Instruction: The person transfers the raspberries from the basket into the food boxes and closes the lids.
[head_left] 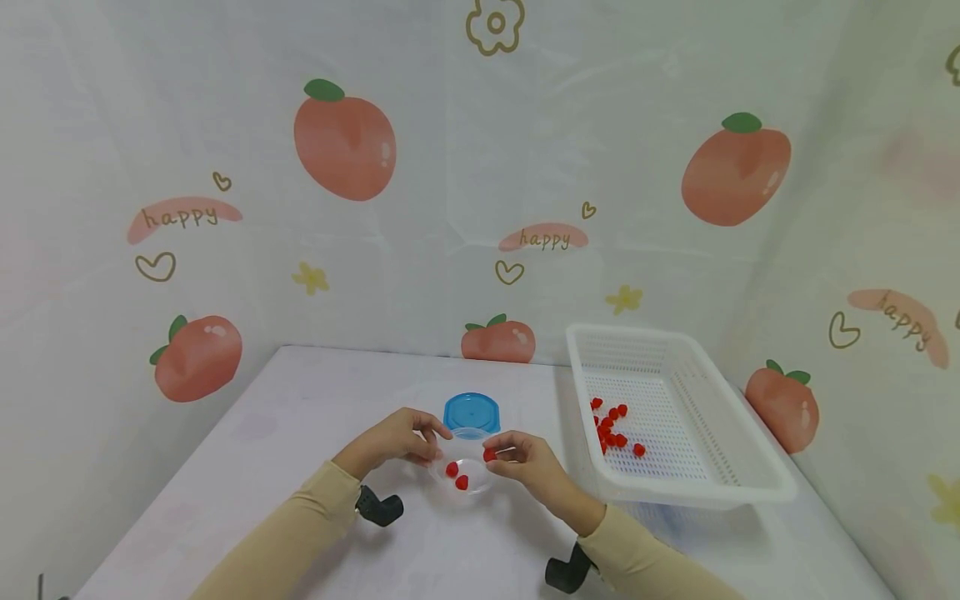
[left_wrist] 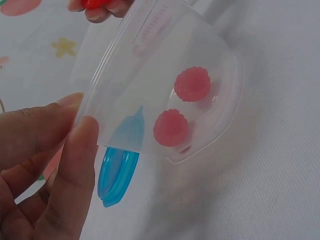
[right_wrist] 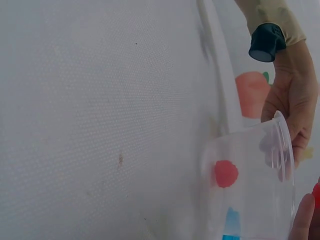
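Observation:
My left hand [head_left: 393,437] pinches the rim of a clear plastic tub [left_wrist: 125,85] between thumb and fingers, as the left wrist view shows. Inside the tub lie two red raspberries, one [left_wrist: 193,84] a little apart from the other [left_wrist: 171,127]. At the tub's right side, my right hand [head_left: 534,467] holds another red raspberry [head_left: 490,455] in its fingertips, close to the rim. In the right wrist view the tub wall [right_wrist: 255,200] stands between the hands, and only a fingertip of the right hand shows at the edge. Just behind the tub is a blue lid [head_left: 471,411].
A white perforated basket [head_left: 720,498] stands to the right of the right hand, with several red raspberries [head_left: 607,433] gathered at its left side. The white table [head_left: 315,392] runs back to a printed cloth backdrop [head_left: 420,275].

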